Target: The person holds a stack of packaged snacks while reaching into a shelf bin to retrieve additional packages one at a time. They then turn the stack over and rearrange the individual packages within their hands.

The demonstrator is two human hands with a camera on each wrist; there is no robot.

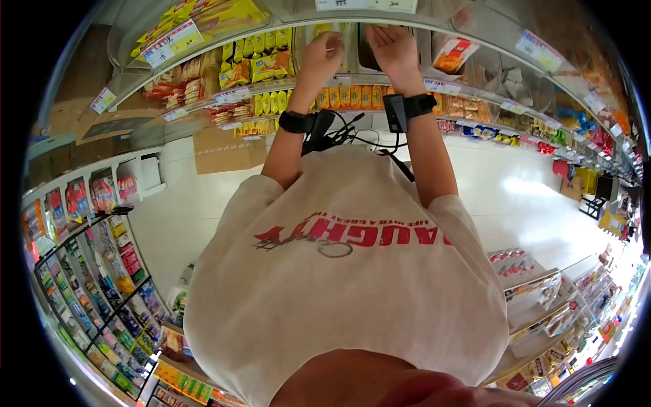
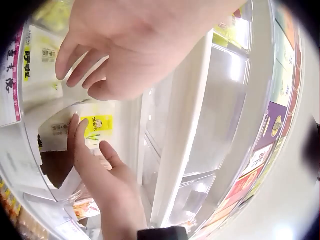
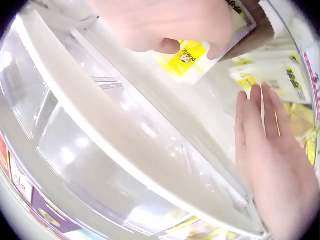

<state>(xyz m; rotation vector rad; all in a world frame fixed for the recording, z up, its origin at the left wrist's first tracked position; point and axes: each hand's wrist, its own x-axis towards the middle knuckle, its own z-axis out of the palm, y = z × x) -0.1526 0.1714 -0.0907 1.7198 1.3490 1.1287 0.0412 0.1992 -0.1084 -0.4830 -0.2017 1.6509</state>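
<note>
My left hand [image 1: 323, 61] is over the shelf bins, fingers slightly bent and holding nothing. White packets with yellow marks [image 3: 275, 80] stand just past its fingertips in the right wrist view. To the right, my right hand [image 1: 395, 55] reaches into a bin with its fingers extended and the thumb apart. A white packet with a yellow cartoon label [image 2: 100, 124] stands upright at those fingers; part of it is hidden behind them. Beside it, a brown cardboard piece [image 2: 59, 167] shows in the same bin.
A white shelf edge [image 2: 187, 125] runs along the near side of the bins, with clear plastic bins [image 2: 217, 110] below. Yellow snack bags [image 1: 271, 66] fill a bin at left. A red-and-white packet [image 1: 453, 54] lies at right. Black cables [image 1: 332, 136] hang between the wrists.
</note>
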